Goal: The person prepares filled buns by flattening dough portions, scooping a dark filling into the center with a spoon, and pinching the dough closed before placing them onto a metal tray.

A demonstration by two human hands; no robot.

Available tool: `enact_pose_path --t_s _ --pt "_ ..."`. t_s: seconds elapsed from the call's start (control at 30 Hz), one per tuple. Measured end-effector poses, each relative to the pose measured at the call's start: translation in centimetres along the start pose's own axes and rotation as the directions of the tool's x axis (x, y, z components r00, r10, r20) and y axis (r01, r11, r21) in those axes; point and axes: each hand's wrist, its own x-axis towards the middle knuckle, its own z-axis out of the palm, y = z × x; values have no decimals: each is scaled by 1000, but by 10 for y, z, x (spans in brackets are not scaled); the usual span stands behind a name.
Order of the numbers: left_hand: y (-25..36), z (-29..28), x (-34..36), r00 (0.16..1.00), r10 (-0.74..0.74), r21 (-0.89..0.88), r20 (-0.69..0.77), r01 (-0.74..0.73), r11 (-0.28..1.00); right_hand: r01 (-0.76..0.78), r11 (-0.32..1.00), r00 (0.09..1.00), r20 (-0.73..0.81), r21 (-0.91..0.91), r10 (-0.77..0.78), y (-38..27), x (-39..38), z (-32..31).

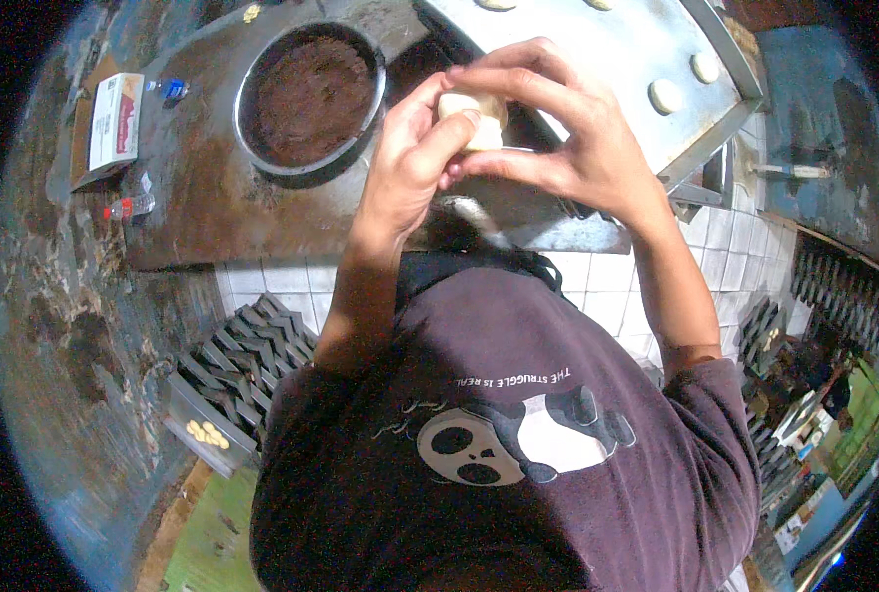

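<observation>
A pale ball of dough (pixel 487 136) is between my two hands, over the near part of the worktop. My left hand (pixel 412 158) is closed round its left side, with the thumb lying across its front. From the right, my right hand (pixel 586 128) curves about the same dough, fingers over its top and thumb along its lower edge. My fingers hide part of it. Just to the left stands a round metal bowl (pixel 380 107) with a dark brown, crumbly filling (pixel 311 99) in it. Several pale dough rounds (pixel 665 96) lie spaced out on a metal tray (pixel 617 59) at the far right.
The brown worktop (pixel 193 217) meets a stained wall on the left. A white carton (pixel 114 118), a blue-capped bottle (pixel 172 89) and a red-capped bottle (pixel 132 206) are at its left edge. Stacked metal trays (pixel 252 360) stand lower left, beside small yellowish pieces (pixel 207 433).
</observation>
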Motion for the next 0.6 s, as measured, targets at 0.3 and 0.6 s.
enact_pose_path --t_s 0.3,0.6 --pt "18 39 27 955 268 271 -127 -227 935 -373 349 735 44 860 677 21 -32 3" --pt "13 109 45 925 359 -20 123 -359 933 25 477 661 -372 879 651 14 -43 32"
